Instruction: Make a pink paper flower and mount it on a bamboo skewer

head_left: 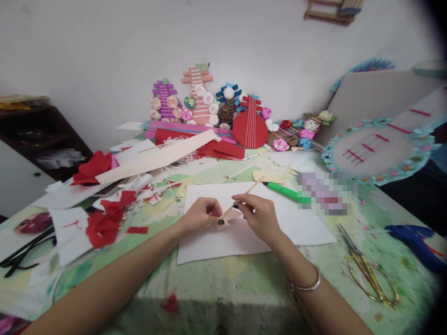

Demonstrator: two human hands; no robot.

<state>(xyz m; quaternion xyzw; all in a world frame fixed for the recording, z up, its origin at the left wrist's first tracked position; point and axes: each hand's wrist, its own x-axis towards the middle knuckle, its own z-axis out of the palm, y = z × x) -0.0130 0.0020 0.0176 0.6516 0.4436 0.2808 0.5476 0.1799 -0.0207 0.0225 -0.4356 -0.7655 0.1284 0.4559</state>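
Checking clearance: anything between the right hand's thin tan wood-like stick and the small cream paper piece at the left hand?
Nothing visible: the right hand pinches the stick, its lower end at the left hand, by the paper piece. The flat white paper sheet lies beneath, not between.

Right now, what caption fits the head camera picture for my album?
Left hand pinches a small pale piece, right hand a thin stick, over a white sheet.

The scissors lie right of the sheet
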